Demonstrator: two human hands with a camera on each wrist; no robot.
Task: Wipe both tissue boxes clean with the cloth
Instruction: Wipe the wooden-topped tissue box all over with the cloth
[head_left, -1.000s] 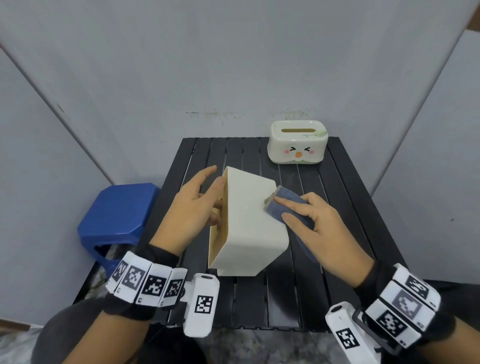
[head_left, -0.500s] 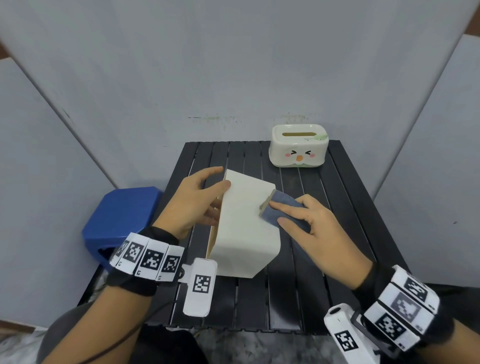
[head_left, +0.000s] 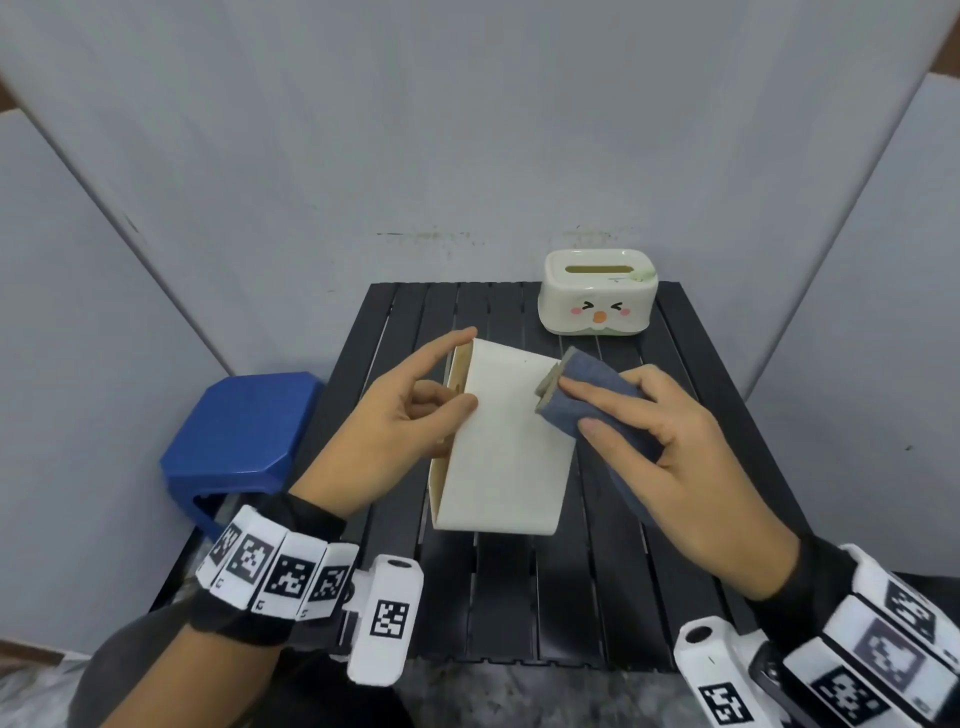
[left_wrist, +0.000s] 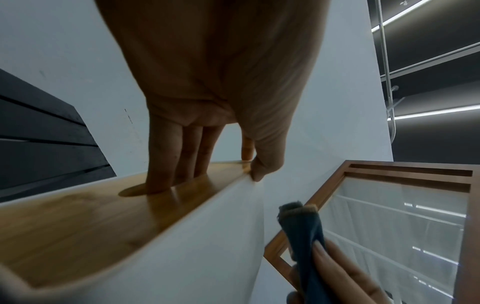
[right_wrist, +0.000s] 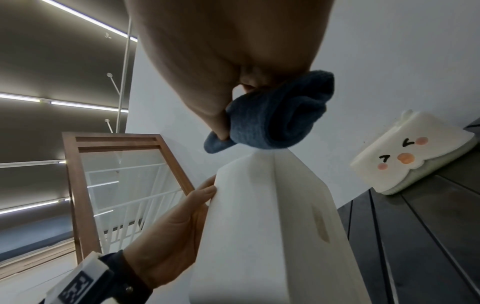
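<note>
A plain white tissue box with a wooden lid lies tipped on its side at mid-table, the lid facing left. My left hand grips it: three fingers go into the lid's oval slot, and the thumb presses the white side. My right hand pinches a folded blue cloth and holds it against the box's far right edge. In the right wrist view the cloth touches the box's top corner. A second white tissue box with a cartoon face stands upright at the back right.
Both boxes are on a black slatted table set against grey wall panels. A blue plastic stool stands to the left of the table, below its level.
The cloth has slid along the box's side from its middle towards the far right edge. The box has turned its broad white side more upward in my left hand.
</note>
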